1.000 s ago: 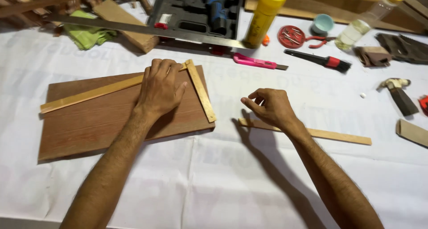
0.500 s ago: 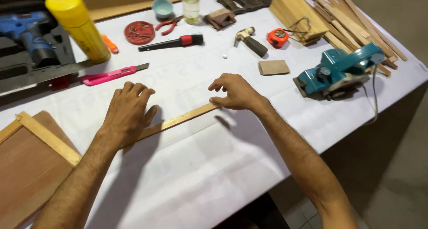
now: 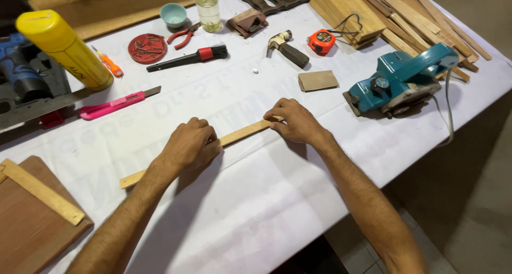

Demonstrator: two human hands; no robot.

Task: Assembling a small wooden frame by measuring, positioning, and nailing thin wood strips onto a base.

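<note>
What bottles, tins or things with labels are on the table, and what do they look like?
Tall yellow spray can: far left, lying tilted, yellow cap, dark print.
Clear glass jar of pale liquid: top middle, upright.
Round red tin lid: left of the jar, flat, holding small nails.
Orange tape measure: top right, squarish, with a label.
White table cover: faint mirrored lettering showing through.
</note>
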